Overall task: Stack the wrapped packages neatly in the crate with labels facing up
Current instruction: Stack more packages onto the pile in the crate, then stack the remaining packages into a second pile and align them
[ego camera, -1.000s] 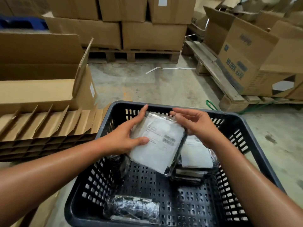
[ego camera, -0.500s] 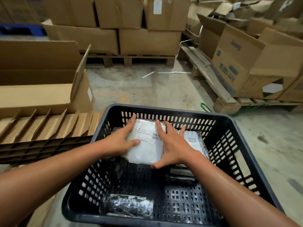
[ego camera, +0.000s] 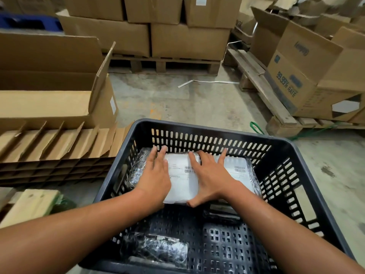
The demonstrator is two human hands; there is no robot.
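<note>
Head cam: both hands lay flat, fingers spread, left hand (ego camera: 156, 180) and right hand (ego camera: 212, 179) pressing a wrapped package (ego camera: 182, 180) label-up at the far end of the black crate (ego camera: 296, 159). Another labelled package (ego camera: 240, 171) sat touching its right side, and a dark wrapped one (ego camera: 158, 249) lay at the near left.

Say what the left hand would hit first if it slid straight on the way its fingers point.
Probably the crate's perforated far wall. The left hand lies flat on the wrapped package, fingers pointing away from the person, their tips already near that wall; the exact gap is unclear.
</note>
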